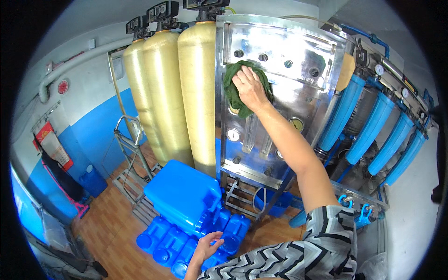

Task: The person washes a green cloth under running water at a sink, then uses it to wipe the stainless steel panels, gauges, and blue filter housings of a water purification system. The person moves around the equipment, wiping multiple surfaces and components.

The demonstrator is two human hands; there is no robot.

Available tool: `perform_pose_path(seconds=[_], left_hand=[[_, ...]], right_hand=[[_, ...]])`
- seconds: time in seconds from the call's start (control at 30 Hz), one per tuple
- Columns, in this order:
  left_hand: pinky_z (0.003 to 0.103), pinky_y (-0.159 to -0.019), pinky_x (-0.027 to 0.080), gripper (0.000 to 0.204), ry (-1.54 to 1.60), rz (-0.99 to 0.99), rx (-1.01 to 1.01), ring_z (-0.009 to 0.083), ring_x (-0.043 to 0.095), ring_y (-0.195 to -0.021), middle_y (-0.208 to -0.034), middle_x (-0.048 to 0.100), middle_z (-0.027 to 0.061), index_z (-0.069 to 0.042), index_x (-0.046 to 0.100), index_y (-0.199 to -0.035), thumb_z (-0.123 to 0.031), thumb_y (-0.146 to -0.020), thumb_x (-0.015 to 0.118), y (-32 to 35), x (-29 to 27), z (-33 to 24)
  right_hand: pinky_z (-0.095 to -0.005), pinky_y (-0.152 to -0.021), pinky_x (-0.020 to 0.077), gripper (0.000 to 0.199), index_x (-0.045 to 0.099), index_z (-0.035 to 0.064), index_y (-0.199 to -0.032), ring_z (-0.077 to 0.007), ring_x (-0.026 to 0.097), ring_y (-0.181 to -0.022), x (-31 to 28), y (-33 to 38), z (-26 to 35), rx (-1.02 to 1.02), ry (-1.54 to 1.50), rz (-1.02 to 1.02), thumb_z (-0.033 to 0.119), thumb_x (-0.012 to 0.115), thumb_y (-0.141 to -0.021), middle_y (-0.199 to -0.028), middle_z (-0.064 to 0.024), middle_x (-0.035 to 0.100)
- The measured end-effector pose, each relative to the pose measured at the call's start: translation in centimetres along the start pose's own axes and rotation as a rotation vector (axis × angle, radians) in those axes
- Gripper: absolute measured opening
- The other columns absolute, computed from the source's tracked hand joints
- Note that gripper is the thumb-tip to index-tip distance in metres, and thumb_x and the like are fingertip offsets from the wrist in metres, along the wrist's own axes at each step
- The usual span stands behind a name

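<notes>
My right hand (251, 89) presses a dark green cloth (232, 95) flat against the upper left of a shiny steel control panel (289, 95). Its fingers spread over the bunched fabric, which hides part of a gauge below. Round knobs run in a row above and to the right of the cloth; more gauges and two clear flow tubes sit lower on the panel. Down by the blue plastic jugs (161, 239), my left hand (207, 246) hangs with fingers loosely curled and apart, holding nothing. Whether it touches a jug is unclear.
A large blue container (179, 193) lies atop the smaller jugs before the panel. Tall yellowish tanks (198, 88) stand to the left, beside a metal hand cart (132, 142). Blue filter housings (371, 126) line the right side. A blue bucket (278, 205) sits under the panel.
</notes>
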State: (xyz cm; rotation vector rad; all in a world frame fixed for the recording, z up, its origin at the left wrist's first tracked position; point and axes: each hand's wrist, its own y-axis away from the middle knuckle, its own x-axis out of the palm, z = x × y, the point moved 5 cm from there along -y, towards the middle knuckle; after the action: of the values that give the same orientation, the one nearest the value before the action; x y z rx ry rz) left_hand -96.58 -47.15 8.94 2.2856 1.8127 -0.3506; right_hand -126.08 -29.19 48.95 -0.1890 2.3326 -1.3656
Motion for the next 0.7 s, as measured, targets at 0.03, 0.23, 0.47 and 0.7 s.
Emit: perform_pose_path(seconds=[0.03,0.23,0.47,0.7], left_hand=[[0.034,-0.081,0.053,0.037,0.007,0.000,0.002,0.0209,0.067,-0.096,-0.103,0.070,0.0121,-0.006,0.065,-0.116,-0.023,-0.084,0.073,-0.1,0.1,-0.1],[0.034,-0.084,0.052,0.037,-0.023,0.052,0.026,0.0217,0.067,-0.097,-0.106,0.069,0.0136,-0.004,0.063,-0.117,-0.022,-0.085,0.071,-0.7,1.3,-0.9],[0.034,-0.087,0.051,0.038,-0.022,0.160,0.010,0.0212,0.065,-0.100,-0.109,0.068,0.0131,-0.003,0.062,-0.120,-0.020,-0.087,0.070,-0.2,2.1,-0.7],[0.035,-0.085,0.052,0.040,-0.045,0.100,0.024,0.0236,0.067,-0.098,-0.105,0.069,0.0146,-0.004,0.063,-0.118,-0.025,-0.085,0.071,1.0,0.8,-0.7]], right_hand=[[-0.0466,-0.106,0.0364,0.026,0.062,0.0019,-0.106,-0.0346,0.050,-0.119,0.1,-0.6,0.4,-0.006,0.046,-0.047,0.004,0.051,-0.082,-0.112,-0.0160,0.060],[-0.0433,-0.088,0.0417,0.018,0.061,0.0054,-0.099,-0.0310,0.056,-0.098,3.4,-4.6,1.8,0.103,0.189,0.077,0.010,0.050,-0.085,-0.095,-0.0130,0.058],[-0.0420,-0.086,0.0423,0.023,0.060,0.0084,-0.097,-0.0283,0.055,-0.098,-8.5,3.4,-5.3,0.137,0.268,0.061,0.004,0.055,-0.075,-0.095,-0.0092,0.058],[-0.0388,-0.080,0.0435,0.009,0.060,0.0075,-0.080,-0.0274,0.055,-0.087,-17.5,4.5,-7.1,0.111,0.389,0.028,0.004,0.053,-0.075,-0.080,-0.0086,0.055]])
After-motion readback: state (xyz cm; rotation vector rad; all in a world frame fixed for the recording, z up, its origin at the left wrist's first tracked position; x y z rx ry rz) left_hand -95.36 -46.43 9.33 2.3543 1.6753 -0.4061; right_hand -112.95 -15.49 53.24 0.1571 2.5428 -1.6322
